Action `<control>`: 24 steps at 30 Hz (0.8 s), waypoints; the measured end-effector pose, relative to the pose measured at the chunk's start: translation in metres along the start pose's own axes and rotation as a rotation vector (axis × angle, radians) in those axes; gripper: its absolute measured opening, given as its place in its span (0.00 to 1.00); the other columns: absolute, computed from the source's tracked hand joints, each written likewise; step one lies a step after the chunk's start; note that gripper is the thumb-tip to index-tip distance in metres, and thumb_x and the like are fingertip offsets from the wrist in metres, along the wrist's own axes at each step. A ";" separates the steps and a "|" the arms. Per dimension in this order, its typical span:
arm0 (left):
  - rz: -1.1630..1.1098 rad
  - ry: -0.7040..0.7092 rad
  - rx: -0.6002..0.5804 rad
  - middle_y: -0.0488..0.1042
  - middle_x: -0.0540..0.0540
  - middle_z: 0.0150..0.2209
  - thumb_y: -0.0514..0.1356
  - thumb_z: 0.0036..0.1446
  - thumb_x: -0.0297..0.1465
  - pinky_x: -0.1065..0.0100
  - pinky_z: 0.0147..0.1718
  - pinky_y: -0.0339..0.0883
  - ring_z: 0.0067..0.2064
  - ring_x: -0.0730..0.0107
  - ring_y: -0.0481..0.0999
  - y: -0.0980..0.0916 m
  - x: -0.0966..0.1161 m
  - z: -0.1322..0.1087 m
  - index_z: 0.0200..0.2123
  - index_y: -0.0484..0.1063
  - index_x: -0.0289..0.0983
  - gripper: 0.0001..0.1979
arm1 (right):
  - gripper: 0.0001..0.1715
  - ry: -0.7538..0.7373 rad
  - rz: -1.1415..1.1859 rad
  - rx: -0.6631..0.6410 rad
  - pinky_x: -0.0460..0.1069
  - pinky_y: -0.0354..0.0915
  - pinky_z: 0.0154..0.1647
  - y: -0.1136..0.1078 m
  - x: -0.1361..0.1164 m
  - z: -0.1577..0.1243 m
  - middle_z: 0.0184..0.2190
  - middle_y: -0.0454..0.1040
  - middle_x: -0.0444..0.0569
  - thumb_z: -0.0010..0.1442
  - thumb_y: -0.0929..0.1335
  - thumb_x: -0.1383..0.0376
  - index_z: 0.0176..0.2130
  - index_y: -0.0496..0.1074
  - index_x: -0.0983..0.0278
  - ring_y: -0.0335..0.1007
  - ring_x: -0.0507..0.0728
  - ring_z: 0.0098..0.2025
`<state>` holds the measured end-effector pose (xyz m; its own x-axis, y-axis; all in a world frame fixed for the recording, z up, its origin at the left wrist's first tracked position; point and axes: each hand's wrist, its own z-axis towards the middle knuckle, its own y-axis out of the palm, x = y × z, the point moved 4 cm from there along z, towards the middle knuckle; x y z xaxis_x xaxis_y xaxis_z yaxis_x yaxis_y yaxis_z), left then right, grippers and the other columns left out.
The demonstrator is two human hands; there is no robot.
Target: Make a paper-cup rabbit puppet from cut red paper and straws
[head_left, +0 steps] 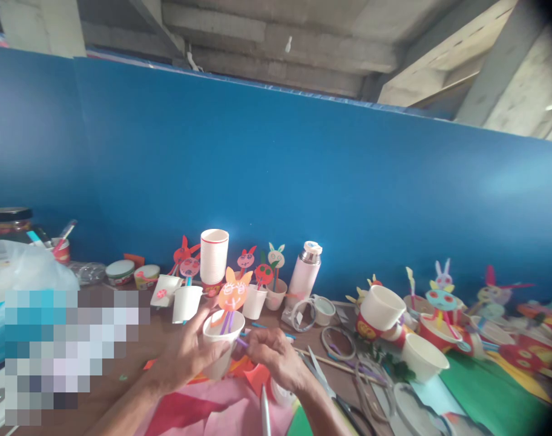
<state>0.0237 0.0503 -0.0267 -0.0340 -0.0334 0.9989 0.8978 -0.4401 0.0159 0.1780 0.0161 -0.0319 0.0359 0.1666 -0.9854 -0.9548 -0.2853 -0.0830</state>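
My left hand [185, 357] is wrapped round a white paper cup [221, 351] near the table's front. An orange paper animal face [233, 295] on purple straws sticks up out of that cup. Just right of the cup, my right hand [273, 357] is closed in a pinch on a purple straw end [242, 343] at the cup's side. Red and pink paper sheets [198, 409] lie under both hands.
A tall stack of paper cups [213, 255], several cups with paper animal faces and a pale thermos [304, 274] stand along the blue wall [303, 181]. Scissors [324, 378], tape rings, more cups [381, 307] and green paper [489, 393] lie to the right. A plastic bag sits left.
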 end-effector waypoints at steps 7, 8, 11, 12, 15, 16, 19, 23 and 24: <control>0.112 0.077 0.143 0.68 0.43 0.53 0.64 0.43 0.43 0.63 0.52 0.61 0.56 0.51 0.64 0.008 0.004 -0.006 0.56 0.58 0.42 0.36 | 0.07 0.031 -0.192 0.097 0.44 0.60 0.30 -0.006 0.001 -0.001 0.24 0.71 0.43 0.53 0.64 0.67 0.26 0.70 0.67 0.66 0.51 0.29; 0.136 0.080 0.169 0.68 0.44 0.53 0.64 0.42 0.43 0.63 0.53 0.60 0.57 0.50 0.62 0.009 0.004 -0.006 0.56 0.57 0.42 0.37 | 0.07 0.034 -0.233 0.101 0.44 0.60 0.30 -0.005 0.000 0.000 0.24 0.72 0.43 0.53 0.65 0.66 0.27 0.70 0.67 0.66 0.51 0.29; 0.207 0.070 0.196 0.68 0.43 0.53 0.64 0.42 0.43 0.63 0.54 0.58 0.57 0.50 0.62 0.012 0.006 -0.008 0.56 0.56 0.42 0.38 | 0.10 0.041 -0.318 0.114 0.43 0.60 0.29 -0.002 -0.003 0.001 0.24 0.72 0.44 0.55 0.65 0.63 0.28 0.71 0.68 0.67 0.51 0.28; 0.227 0.057 0.196 0.68 0.42 0.53 0.64 0.42 0.43 0.63 0.53 0.59 0.56 0.50 0.63 0.013 0.005 -0.009 0.56 0.56 0.42 0.38 | 0.11 0.043 -0.326 0.115 0.43 0.60 0.28 -0.001 -0.004 0.001 0.24 0.72 0.45 0.55 0.65 0.62 0.28 0.71 0.68 0.68 0.51 0.28; 0.251 0.021 0.179 0.69 0.41 0.52 0.64 0.43 0.42 0.64 0.47 0.65 0.53 0.50 0.67 0.013 0.004 -0.009 0.54 0.58 0.40 0.35 | 0.13 0.043 -0.324 0.115 0.43 0.60 0.27 0.001 -0.004 0.002 0.22 0.72 0.45 0.57 0.63 0.64 0.26 0.70 0.68 0.68 0.51 0.26; 0.243 0.016 0.160 0.70 0.41 0.50 0.64 0.43 0.41 0.64 0.45 0.66 0.51 0.50 0.69 0.013 0.003 -0.008 0.53 0.59 0.40 0.33 | 0.12 0.041 -0.322 0.113 0.43 0.60 0.27 0.001 -0.004 0.002 0.22 0.72 0.44 0.57 0.63 0.65 0.26 0.70 0.68 0.68 0.50 0.26; 0.186 0.031 0.073 0.73 0.42 0.47 0.65 0.42 0.39 0.64 0.44 0.67 0.48 0.51 0.71 0.012 0.000 -0.006 0.51 0.60 0.41 0.32 | 0.12 0.036 -0.323 0.107 0.42 0.60 0.27 0.001 -0.004 0.001 0.21 0.72 0.43 0.55 0.62 0.69 0.23 0.69 0.67 0.68 0.50 0.26; 0.010 0.065 -0.048 0.67 0.39 0.54 0.63 0.43 0.41 0.60 0.46 0.67 0.52 0.50 0.68 0.005 -0.006 -0.001 0.54 0.58 0.40 0.34 | 0.12 0.032 -0.330 0.114 0.42 0.61 0.28 -0.002 -0.005 0.000 0.22 0.73 0.43 0.54 0.61 0.71 0.23 0.69 0.66 0.68 0.50 0.27; -0.037 0.063 -0.053 0.64 0.40 0.56 0.62 0.45 0.41 0.61 0.47 0.66 0.54 0.51 0.66 0.001 -0.007 0.000 0.54 0.57 0.40 0.33 | 0.12 0.031 -0.335 0.120 0.42 0.60 0.28 -0.003 -0.005 0.000 0.22 0.73 0.43 0.54 0.60 0.71 0.23 0.69 0.66 0.68 0.50 0.26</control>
<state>0.0253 0.0503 -0.0334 -0.0962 -0.0719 0.9928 0.8708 -0.4891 0.0489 0.1804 0.0156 -0.0263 0.3600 0.2028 -0.9107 -0.9164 -0.1063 -0.3859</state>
